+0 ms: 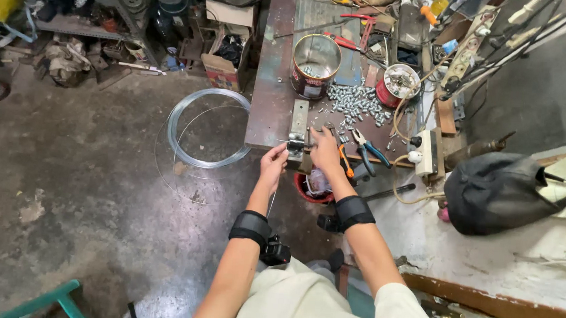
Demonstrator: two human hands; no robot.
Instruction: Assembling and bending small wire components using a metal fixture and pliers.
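Where the work stands: a thin wire [272,201] is fed into a small metal jig [295,142] at the near edge of the counter [272,78]; I judge the work as in the middle, with many pieces made and much wire left.
Left hand: the left hand [273,163] pinches the wire just beside the jig; the wire hangs down from the fingers toward the lap.
Right hand: the right hand [324,150] rests on the counter edge just right of the jig, fingers bent on something small; I cannot tell if it grips the jig or only presses.
Done: a heap of small grey metal pieces [358,103] lies on the counter, between a big can [315,65] and a smaller red can [399,81]; both cans hold some pieces too.
Left: a large coil [207,128] of pale wire lies on the floor [69,184], left of the counter, not used up.
Materials: the counter is dark, worn and stained; the floor is rough concrete with spots; the jig is a flat grey steel bar.
Shapes: the pieces are short and roundish, too small to tell more; the coil is a wide loose ring.
Near things: pliers [371,150] with blue handles lie right of the right hand.
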